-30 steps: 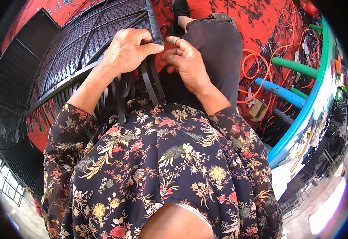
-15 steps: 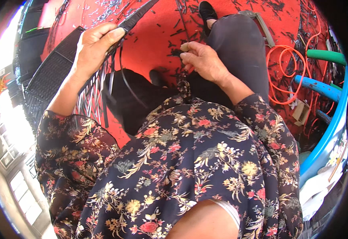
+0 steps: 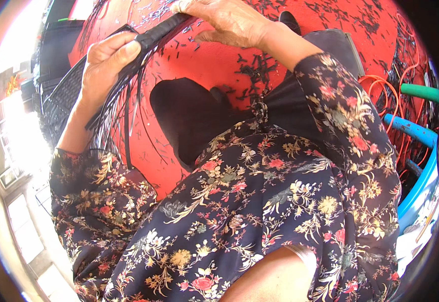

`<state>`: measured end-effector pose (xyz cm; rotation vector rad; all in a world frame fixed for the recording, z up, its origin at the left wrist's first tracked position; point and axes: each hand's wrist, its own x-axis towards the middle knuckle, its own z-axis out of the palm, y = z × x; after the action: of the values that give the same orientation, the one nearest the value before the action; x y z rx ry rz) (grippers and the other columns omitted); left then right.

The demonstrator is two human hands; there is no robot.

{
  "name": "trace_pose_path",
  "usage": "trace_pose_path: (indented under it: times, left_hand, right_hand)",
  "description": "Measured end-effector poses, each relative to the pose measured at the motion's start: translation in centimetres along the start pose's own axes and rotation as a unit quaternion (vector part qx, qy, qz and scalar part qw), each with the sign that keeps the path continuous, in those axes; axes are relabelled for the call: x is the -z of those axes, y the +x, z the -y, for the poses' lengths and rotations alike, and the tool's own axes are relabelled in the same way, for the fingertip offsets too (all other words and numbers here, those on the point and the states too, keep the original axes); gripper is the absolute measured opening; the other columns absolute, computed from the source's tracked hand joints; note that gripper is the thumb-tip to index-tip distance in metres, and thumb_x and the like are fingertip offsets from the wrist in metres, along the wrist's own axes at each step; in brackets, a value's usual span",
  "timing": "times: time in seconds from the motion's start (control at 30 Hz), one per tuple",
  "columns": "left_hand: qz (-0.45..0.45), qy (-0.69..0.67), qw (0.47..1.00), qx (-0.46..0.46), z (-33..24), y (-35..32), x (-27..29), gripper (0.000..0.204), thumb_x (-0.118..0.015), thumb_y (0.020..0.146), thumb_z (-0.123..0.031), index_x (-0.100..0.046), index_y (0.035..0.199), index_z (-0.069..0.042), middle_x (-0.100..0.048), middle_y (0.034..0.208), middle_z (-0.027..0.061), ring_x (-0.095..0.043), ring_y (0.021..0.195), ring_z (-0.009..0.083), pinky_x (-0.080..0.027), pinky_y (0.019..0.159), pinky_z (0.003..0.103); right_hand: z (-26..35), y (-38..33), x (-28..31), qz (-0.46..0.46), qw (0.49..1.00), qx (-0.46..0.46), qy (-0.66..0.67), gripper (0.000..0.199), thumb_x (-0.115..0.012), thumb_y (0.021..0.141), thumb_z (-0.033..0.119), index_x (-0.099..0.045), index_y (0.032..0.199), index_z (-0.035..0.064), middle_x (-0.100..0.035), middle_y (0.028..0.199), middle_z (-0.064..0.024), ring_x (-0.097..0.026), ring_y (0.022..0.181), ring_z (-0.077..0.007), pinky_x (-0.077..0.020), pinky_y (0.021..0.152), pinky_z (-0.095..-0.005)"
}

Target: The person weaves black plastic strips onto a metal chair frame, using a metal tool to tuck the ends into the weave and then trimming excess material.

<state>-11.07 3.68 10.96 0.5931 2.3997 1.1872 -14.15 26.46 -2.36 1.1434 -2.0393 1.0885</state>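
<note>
My left hand [image 3: 110, 59] is closed round a black wrapped rim [image 3: 163, 31], its thumb pressed along the top. The rim belongs to a black woven panel [image 3: 69, 89] that slopes away to the left. Loose black strips [image 3: 124, 108] hang below the left hand, some shining in the light. At the top of the view, my right hand [image 3: 232, 22] reaches across the far end of the rim. Its fingers stretch out over the rim and the thumb stands apart from them. Whether those fingertips touch the rim or a thin strip, I cannot tell.
Short black scraps [image 3: 254, 70] litter the red floor [image 3: 204, 68]. My legs in dark trousers [image 3: 182, 113] are below the work. On the right lie an orange hose or cord [image 3: 380, 85], a green tube [image 3: 420, 92] and a blue tube [image 3: 411, 130] beside a blue curved rim.
My right hand has moved up, from before my lap to the far end of the rim. The left hand has shifted slightly left and down, still gripping the rim. My view has turned slightly.
</note>
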Motion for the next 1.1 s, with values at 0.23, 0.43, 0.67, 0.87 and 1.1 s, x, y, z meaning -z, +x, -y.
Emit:
trace_pose_path:
  times: [0.23, 0.43, 0.67, 0.87, 1.1]
  left_hand:
    - [-0.01, -0.018, 1.0, -0.012, 0.3, 0.4, -0.2, 0.021, -0.058, 0.088, -0.02, -0.063, 0.092, 0.0, -0.053, 0.072, -0.0061, -0.044, 0.064, 0.0004, -0.036, 0.056, 0.017]
    - [0.016, 0.005, 1.0, -0.014, 0.0, 1.3, 0.0, 0.02, -0.058, 0.088, -0.02, -0.063, 0.087, -0.001, -0.053, 0.069, -0.0059, -0.044, 0.061, 0.0, -0.035, 0.054, 0.017]
    - [0.093, 0.014, 0.993, -0.068, -0.9, 5.2, -0.8, 0.025, -0.058, 0.087, -0.025, -0.062, 0.077, -0.002, -0.048, 0.062, -0.0065, -0.042, 0.058, 0.0008, -0.032, 0.051, 0.019]
    - [0.136, 0.079, 0.986, -0.053, 0.0, 7.6, -1.6, 0.03, -0.057, 0.088, -0.029, -0.059, 0.074, -0.003, -0.047, 0.061, -0.0063, -0.04, 0.057, 0.0016, -0.031, 0.05, 0.02]
    - [0.145, 0.038, 0.987, -0.056, -1.4, 8.9, -3.7, 0.032, -0.059, 0.087, -0.03, -0.056, 0.069, -0.004, -0.044, 0.059, -0.0068, -0.037, 0.055, 0.0012, -0.028, 0.048, 0.021]
  right_hand:
    - [-0.9, 2.4, -0.3, 0.022, 1.0, -0.006, -0.021, 0.018, -0.064, 0.071, 0.015, -0.054, 0.08, 0.0027, -0.056, 0.076, -0.0165, -0.056, 0.078, -0.037, -0.0448, 0.068, -0.0446]
    - [0.6, 2.1, 0.4, 0.016, 0.996, -0.085, 0.017, 0.034, -0.071, 0.071, 0.031, -0.059, 0.078, 0.0003, -0.057, 0.078, -0.0178, -0.057, 0.078, -0.0351, -0.0449, 0.066, -0.0416]
    - [0.9, 0.2, -0.4, -0.081, 0.984, -0.146, 0.054, 0.041, -0.068, 0.073, 0.043, -0.064, 0.089, 0.0048, -0.062, 0.082, -0.013, -0.061, 0.075, -0.0294, -0.0494, 0.067, -0.0364]
    - [2.6, -1.8, -0.1, -0.114, 0.97, -0.216, 0.001, 0.041, -0.07, 0.072, 0.04, -0.061, 0.087, 0.0037, -0.062, 0.08, -0.0122, -0.061, 0.075, -0.0291, -0.0497, 0.067, -0.036]
    - [4.1, -1.9, 0.8, -0.253, 0.949, -0.175, -0.069, 0.035, -0.077, 0.066, 0.026, -0.059, 0.089, 0.0068, -0.058, 0.077, -0.01, -0.06, 0.071, -0.028, -0.0497, 0.061, -0.0356]
